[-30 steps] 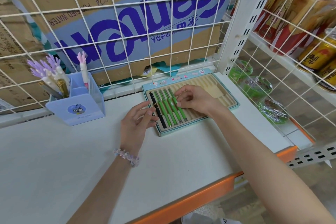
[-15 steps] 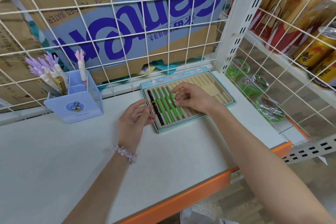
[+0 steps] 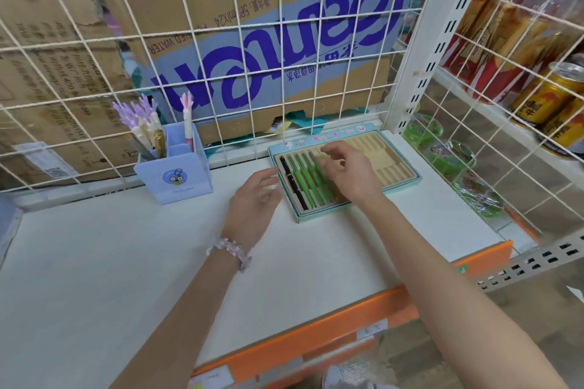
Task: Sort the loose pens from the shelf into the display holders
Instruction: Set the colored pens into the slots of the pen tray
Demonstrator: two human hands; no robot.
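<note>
A teal-rimmed display tray (image 3: 407,181) with beige slots lies on the white shelf (image 3: 126,262) at the back right. Its left slots hold a black pen (image 3: 293,181) and several green pens (image 3: 305,181). My right hand (image 3: 349,174) hovers over the green pens with loose, empty fingers. My left hand (image 3: 256,202) floats just left of the tray, fingers relaxed and holding nothing. A light blue pen holder (image 3: 177,180) stands at the back left with purple-topped pens (image 3: 134,115) and a pink-topped pen (image 3: 187,117) in it.
A white wire grid (image 3: 221,73) closes the back, with cardboard boxes behind it. A white upright post (image 3: 423,57) stands right of the tray. Green wrapped items (image 3: 448,158) lie beyond the post, drink cans (image 3: 543,98) on the shelf to the right. The shelf front has an orange edge (image 3: 347,322).
My right hand has lifted off the green pens and opened. My left hand has drawn back a little from the tray's left edge. The camera has tilted slightly.
</note>
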